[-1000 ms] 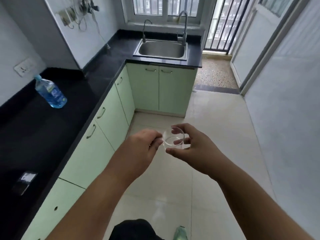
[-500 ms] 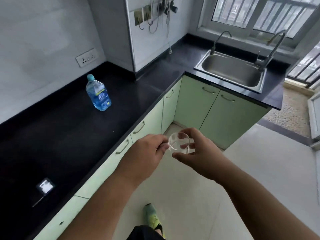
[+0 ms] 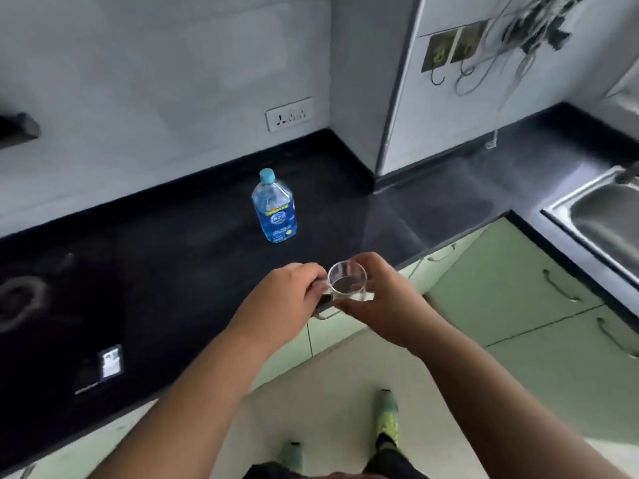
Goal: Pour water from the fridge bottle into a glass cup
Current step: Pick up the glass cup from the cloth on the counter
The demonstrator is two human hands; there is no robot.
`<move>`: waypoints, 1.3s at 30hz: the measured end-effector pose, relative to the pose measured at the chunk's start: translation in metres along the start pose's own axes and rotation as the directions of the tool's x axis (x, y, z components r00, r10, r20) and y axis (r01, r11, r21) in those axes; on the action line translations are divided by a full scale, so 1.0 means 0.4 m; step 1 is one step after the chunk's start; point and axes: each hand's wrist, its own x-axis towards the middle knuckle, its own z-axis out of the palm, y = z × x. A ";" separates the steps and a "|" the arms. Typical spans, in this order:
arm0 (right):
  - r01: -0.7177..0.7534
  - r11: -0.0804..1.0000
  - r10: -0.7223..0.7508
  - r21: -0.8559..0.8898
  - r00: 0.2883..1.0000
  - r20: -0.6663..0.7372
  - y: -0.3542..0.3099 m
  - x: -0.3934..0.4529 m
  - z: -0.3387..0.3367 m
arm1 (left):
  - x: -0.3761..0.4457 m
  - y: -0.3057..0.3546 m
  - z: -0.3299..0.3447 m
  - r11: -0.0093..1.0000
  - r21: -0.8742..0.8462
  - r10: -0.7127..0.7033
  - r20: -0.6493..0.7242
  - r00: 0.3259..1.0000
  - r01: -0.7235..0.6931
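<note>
Both hands are carrying the glass cup (image 3: 346, 282): left hand (image 3: 294, 295) pinching its side, right hand (image 3: 383, 299) wrapping it. View is swinging toward the black counter (image 3: 155, 271); capped bottle (image 3: 275, 209) now standing straight ahead, near. Cup reads empty; set-down likely next.

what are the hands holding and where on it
Both grip the glass cup: left hand at its left side, right hand round its right side and base.
</note>
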 end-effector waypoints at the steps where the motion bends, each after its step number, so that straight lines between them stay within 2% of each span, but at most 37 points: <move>1: 0.022 1.000 -0.022 -0.015 0.999 0.044 0.002 0.045 -0.007 | 0.018 -0.004 0.003 0.999 0.003 -0.046 -0.024 0.999 0.046; 6: 0.152 0.984 -0.129 -0.093 0.966 0.223 0.001 0.246 -0.026 | 0.104 -0.030 0.029 0.970 -0.042 -0.243 -0.145 0.959 0.239; 12: 0.241 0.960 -0.172 -0.145 0.911 0.375 -0.015 0.421 0.050 | 0.165 -0.125 0.061 0.906 -0.058 -0.423 -0.181 0.888 0.419; 18: 0.195 0.964 -0.109 -0.184 0.913 0.394 -0.009 0.545 0.173 | 0.238 -0.261 0.091 0.860 -0.039 -0.509 -0.133 0.850 0.509; 27: 0.079 0.981 -0.013 -0.179 0.938 0.345 0.050 0.665 0.282 | 0.352 -0.393 0.145 0.847 -0.021 -0.531 -0.062 0.845 0.531; 39: 0.159 0.951 -0.031 -0.265 0.901 0.432 0.094 0.747 0.340 | 0.399 -0.438 0.223 0.758 -0.081 -0.652 -0.064 0.756 0.647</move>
